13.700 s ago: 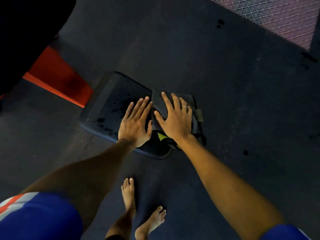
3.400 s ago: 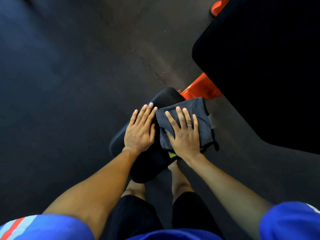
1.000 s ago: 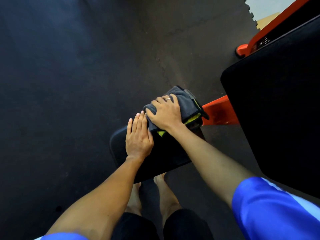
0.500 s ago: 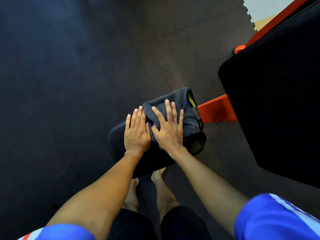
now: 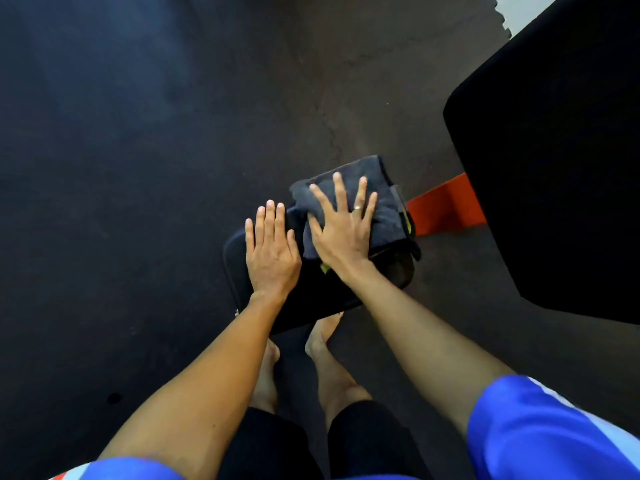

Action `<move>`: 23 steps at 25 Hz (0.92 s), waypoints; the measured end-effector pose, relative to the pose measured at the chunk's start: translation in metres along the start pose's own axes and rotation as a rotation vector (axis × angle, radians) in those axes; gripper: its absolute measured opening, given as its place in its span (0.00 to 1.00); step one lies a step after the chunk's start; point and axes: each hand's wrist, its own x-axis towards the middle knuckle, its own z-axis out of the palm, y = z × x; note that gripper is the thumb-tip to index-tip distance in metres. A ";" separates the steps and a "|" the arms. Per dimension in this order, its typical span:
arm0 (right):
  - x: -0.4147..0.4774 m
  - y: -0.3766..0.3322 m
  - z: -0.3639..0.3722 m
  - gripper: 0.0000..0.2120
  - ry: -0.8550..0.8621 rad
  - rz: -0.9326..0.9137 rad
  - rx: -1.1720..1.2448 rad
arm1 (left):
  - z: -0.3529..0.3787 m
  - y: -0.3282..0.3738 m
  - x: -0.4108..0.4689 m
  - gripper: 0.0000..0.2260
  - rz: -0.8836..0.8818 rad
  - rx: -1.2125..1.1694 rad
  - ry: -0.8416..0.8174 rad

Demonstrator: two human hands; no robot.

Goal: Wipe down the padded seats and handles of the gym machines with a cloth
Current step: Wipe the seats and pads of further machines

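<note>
A small black padded seat [image 5: 322, 296] sits low in the middle of the head view, on an orange frame [image 5: 445, 211]. A folded dark grey cloth [image 5: 384, 202] with a yellow-green edge lies on the seat's far right part. My right hand [image 5: 341, 230] presses flat on the cloth, fingers spread and straight. My left hand [image 5: 270, 245] rests flat on the bare pad just left of the cloth, fingers straight and together.
A large black pad [image 5: 561, 161] fills the right side, close to the seat. Dark rubber floor matting [image 5: 138, 168] spreads to the left and beyond. My bare feet [image 5: 322, 336] stand under the seat's near edge.
My right hand went from curled on the cloth at the seat's far end to flat with spread fingers, and the cloth has slid slightly back across the pad. My left hand stayed put.
</note>
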 end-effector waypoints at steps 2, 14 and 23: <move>-0.049 0.005 0.004 0.30 0.015 -0.227 -0.012 | -0.001 -0.010 -0.011 0.25 -0.008 0.009 0.004; -0.037 -0.025 0.005 0.32 -0.070 -0.128 -0.015 | -0.002 -0.024 -0.042 0.28 -0.148 -0.012 0.051; -0.019 -0.036 0.009 0.30 -0.076 -0.298 -0.024 | 0.001 -0.022 -0.044 0.29 -0.203 0.058 0.065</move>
